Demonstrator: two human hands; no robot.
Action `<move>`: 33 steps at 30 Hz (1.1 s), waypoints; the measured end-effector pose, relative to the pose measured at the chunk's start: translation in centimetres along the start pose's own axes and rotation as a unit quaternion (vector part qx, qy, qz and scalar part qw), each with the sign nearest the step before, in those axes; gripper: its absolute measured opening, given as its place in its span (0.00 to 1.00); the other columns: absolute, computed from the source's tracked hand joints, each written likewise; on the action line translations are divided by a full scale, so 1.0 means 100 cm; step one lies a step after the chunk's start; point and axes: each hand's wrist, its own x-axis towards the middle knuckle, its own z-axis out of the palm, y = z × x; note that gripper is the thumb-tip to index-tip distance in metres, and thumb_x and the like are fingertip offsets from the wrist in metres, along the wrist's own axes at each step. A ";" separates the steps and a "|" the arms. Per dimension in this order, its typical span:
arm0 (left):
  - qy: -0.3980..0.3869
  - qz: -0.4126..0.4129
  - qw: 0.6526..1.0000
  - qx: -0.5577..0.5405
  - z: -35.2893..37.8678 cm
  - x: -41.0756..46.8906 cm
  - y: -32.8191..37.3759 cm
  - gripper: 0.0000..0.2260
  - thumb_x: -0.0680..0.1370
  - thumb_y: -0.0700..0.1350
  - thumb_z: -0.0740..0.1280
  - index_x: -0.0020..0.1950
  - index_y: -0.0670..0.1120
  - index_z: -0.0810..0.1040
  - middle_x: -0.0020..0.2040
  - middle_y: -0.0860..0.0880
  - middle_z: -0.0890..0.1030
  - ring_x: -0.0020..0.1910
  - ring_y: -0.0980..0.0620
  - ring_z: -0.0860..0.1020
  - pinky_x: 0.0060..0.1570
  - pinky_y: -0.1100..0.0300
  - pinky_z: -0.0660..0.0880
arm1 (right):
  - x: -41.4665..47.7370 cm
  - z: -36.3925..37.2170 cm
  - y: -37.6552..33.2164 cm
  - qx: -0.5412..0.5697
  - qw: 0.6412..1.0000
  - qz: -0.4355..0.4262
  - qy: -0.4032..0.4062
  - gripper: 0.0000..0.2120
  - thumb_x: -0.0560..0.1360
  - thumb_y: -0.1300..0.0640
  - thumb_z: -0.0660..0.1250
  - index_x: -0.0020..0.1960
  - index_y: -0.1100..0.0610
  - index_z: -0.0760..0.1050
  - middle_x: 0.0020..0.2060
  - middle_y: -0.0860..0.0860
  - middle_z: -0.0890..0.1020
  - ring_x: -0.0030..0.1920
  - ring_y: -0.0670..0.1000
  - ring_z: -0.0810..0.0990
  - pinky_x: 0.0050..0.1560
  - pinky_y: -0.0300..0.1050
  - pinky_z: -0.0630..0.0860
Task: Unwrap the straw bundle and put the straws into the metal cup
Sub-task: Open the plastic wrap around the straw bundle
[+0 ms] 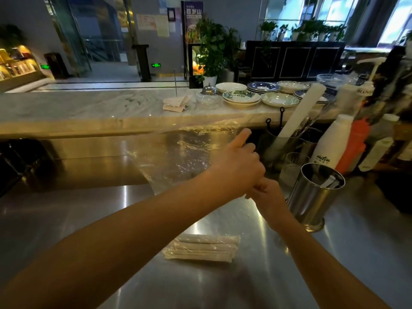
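Observation:
Several paper-sleeved straws (202,248) lie side by side on the steel counter (111,219), with a bit of clear film still under their left end. A large sheet of clear plastic wrap (178,157) is held up in the air in front of me. My left hand (236,166) pinches its upper right edge, thumb pointing up. My right hand (265,192) sits just below and behind the left, fingers closed on the film's lower part. The metal cup (312,197) stands upright right of both hands, with a pale item inside it.
Behind the cup stand a glass, a utensil holder with a white roll (298,117), a white bottle (330,143) and an orange one. The raised marble ledge (89,108) carries stacked plates (243,98) and paper slips. A pump dispenser stands at far right.

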 end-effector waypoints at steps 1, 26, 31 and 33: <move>0.013 -0.008 1.000 0.000 0.000 0.000 -0.002 0.11 0.75 0.49 0.65 0.54 0.46 0.77 0.55 0.47 0.80 0.62 0.45 0.71 0.72 0.43 0.45 | -0.003 0.001 0.000 0.007 1.000 0.004 -0.010 0.15 0.73 0.67 0.64 0.34 0.49 0.78 0.27 0.45 0.81 0.30 0.41 0.78 0.33 0.29 0.73; 0.141 -0.268 0.903 -0.304 0.041 -0.062 -0.111 0.05 0.77 0.43 0.62 0.45 0.52 0.75 0.38 0.57 0.74 0.46 0.54 0.69 0.69 0.47 0.48 | -0.013 -0.041 -0.010 -0.026 0.991 -0.011 0.128 0.09 0.73 0.61 0.65 0.40 0.47 0.76 0.37 0.48 0.80 0.37 0.39 0.78 0.38 0.31 0.76; 0.150 -0.269 0.863 -0.401 0.077 -0.085 -0.098 0.04 0.77 0.45 0.63 0.45 0.53 0.75 0.39 0.58 0.74 0.47 0.54 0.70 0.66 0.49 0.54 | -0.012 -0.042 -0.014 -0.038 0.991 -0.019 0.125 0.07 0.74 0.60 0.65 0.40 0.49 0.77 0.36 0.50 0.80 0.38 0.44 0.79 0.39 0.33 0.77; 0.145 -0.275 0.855 -0.416 0.087 -0.089 -0.091 0.05 0.77 0.44 0.63 0.44 0.55 0.74 0.39 0.58 0.74 0.48 0.51 0.73 0.64 0.47 0.60 | -0.015 -0.040 -0.007 -0.055 0.993 0.009 0.102 0.04 0.74 0.59 0.65 0.42 0.52 0.76 0.37 0.52 0.80 0.39 0.48 0.79 0.40 0.37 0.76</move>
